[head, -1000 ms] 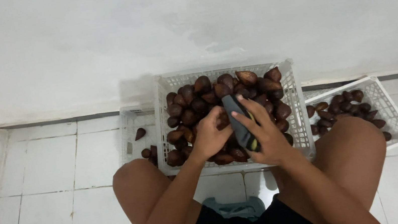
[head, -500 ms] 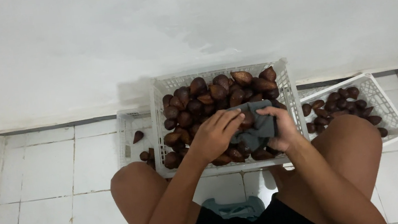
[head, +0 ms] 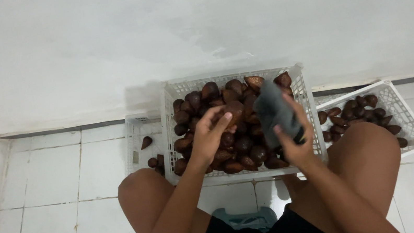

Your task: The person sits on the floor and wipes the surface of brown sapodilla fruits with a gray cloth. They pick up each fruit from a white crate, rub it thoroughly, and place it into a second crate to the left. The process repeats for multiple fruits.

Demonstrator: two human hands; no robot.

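Note:
A white plastic crate [head: 172, 92] stands between my knees, filled with brown scaly snake fruits [head: 245, 146]. My left hand [head: 209, 134] hovers over the pile and grips one brown fruit [head: 233, 110] between thumb and fingers. My right hand [head: 291, 140] holds a dark grey cloth [head: 275, 111] upright above the right side of the crate. The two hands are apart, with the fruit close to the cloth.
A lower white crate [head: 401, 113] with several fruits sits at the right by my right knee. Another white crate [head: 134, 141] with a few fruits lies at the left, partly behind the main one. A white wall rises behind; pale floor tiles [head: 54, 203] spread to the left.
Both hands were together on the cloth over the pile; now the left hand has come away holding a fruit and the right hand has lifted the cloth to the right.

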